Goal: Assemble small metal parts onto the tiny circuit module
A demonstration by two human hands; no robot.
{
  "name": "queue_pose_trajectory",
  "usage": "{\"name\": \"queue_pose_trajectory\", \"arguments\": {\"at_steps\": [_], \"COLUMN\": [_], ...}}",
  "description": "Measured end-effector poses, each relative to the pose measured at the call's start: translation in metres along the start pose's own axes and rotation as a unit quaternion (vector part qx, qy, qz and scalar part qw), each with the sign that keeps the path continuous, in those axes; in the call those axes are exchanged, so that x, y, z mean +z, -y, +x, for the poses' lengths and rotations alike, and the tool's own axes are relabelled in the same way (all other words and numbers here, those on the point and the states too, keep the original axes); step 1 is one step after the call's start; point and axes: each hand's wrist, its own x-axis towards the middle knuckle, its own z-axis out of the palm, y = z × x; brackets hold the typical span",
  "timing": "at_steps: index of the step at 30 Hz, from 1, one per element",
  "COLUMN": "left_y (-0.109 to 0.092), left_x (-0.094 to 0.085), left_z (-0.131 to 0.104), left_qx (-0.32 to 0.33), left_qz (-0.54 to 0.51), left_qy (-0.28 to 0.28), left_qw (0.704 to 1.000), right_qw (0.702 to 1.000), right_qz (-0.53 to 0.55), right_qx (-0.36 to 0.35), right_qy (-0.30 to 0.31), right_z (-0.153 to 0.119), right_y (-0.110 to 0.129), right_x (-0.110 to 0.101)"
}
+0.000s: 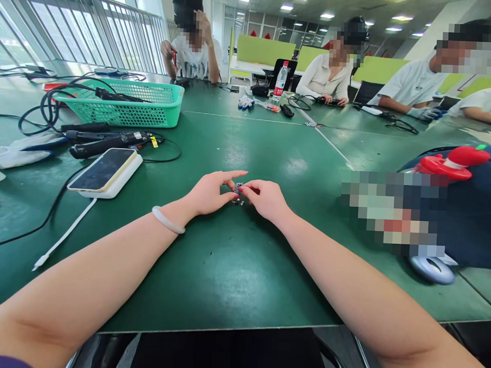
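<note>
Both hands meet over the middle of the table around a small grey part with a fine, bumpy surface, too small to name. My right hand pinches it between thumb and index finger. From the other side my left hand, its wrist in a pale bangle, grips it with thumb and a bent finger, while the index finger points out straight above it. Tiny loose pieces lie just below the fingertips; their kind cannot be made out. The fingers partly cover the grey part.
Left stand a phone on a white block, a white cable, black handheld tools and a green basket. Right lie a computer mouse and a dark bag. Across the green table sit several people, near a bottle.
</note>
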Motion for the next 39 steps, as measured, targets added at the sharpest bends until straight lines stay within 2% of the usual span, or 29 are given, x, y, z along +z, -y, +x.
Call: {"name": "queue_pose_trajectory", "arguments": {"at_steps": [5,12,18,23,29,39], "left_y": [-0.001,-0.003,-0.004,-0.002,0.001,0.002], "left_x": [0.001,0.0,0.0,0.001,0.001,0.002], "left_z": [0.0,-0.001,-0.001,-0.001,-0.001,-0.001], "left_qx": [0.003,0.003,0.003,-0.004,-0.004,0.0], "left_qz": [-0.006,-0.003,-0.003,-0.03,-0.071,-0.12], "left_qy": [-0.005,-0.005,-0.009,-0.015,-0.017,-0.003], "left_qw": [1.0,1.0,1.0,0.999,0.997,0.993], "right_qw": [1.0,0.997,0.997,0.999,0.998,0.994], "right_qz": [0.006,0.056,0.058,0.036,0.039,-0.009], "right_qx": [0.013,0.042,0.047,0.026,0.016,-0.06], "right_qy": [-0.001,0.026,0.02,-0.02,-0.038,-0.092], "right_z": [0.001,0.006,0.005,0.001,-0.001,-0.003], "right_y": [0.002,-0.007,-0.005,0.002,0.005,0.006], "right_x": [-0.002,0.001,0.001,-0.002,-0.003,0.0]}}
